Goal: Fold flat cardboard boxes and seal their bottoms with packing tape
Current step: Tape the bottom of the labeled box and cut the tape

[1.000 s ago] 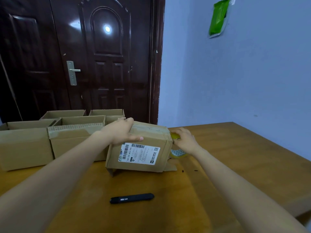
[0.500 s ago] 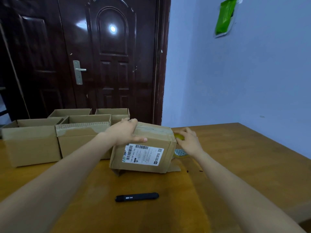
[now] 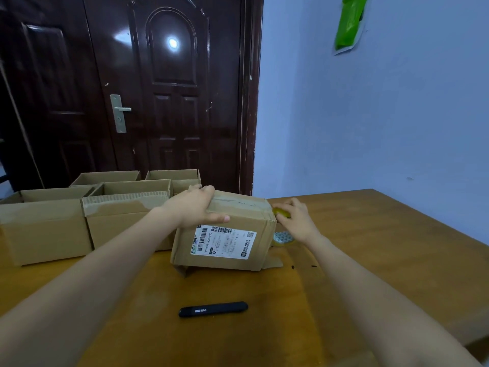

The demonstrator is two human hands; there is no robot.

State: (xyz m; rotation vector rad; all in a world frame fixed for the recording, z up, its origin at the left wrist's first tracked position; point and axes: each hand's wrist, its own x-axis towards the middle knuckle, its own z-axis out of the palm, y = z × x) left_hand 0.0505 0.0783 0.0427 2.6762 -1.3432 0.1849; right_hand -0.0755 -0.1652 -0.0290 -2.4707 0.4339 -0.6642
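Your left hand (image 3: pixel 193 207) grips the box (image 3: pixel 225 231) on the table (image 3: pixel 370 260), bottom seam up, running left-right. Your right hand (image 3: pixel 296 221), fingers curled on the tape roll (image 3: pixel 281 213), sits at the box's right end, nearer.

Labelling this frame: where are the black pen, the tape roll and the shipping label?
Black pen (image 3: pixel 213 309), head view, barrel middle.
Yellowish tape roll (image 3: pixel 282 239), head view, lower side.
White shipping label (image 3: pixel 223 242), head view, centre.

Dark door (image 3: pixel 169 96), blue wall (image 3: pixel 383 115).
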